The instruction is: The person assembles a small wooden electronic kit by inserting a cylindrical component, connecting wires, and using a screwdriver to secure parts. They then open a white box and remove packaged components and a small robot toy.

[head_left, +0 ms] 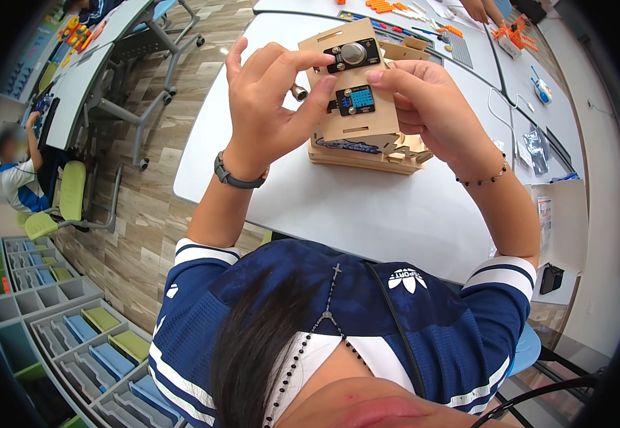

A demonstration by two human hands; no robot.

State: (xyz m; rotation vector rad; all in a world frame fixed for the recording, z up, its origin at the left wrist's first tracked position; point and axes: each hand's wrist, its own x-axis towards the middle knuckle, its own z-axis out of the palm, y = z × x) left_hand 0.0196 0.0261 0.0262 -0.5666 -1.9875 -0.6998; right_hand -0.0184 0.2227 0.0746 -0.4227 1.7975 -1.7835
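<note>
Both my hands hold up a thin wooden panel (356, 121) over a white table (367, 207). The panel carries two small black circuit modules: an upper one with a round silver sensor (353, 53) and a lower one with a blue grid part (360, 100). My left hand (267, 107) grips the panel's left edge, thumb and fingers pressing on the modules. My right hand (431, 107) grips its right edge, thumb on the lower module. Under the panel a wooden laser-cut base (370, 153) rests on the table.
Orange parts (381, 7), a grey plate (459, 48) and cables (499, 107) lie at the table's far side, where another person's hand (477, 8) reaches. A seated person (17, 171) is at left beside a green chair (71, 192). Storage bins (89, 335) stand at lower left.
</note>
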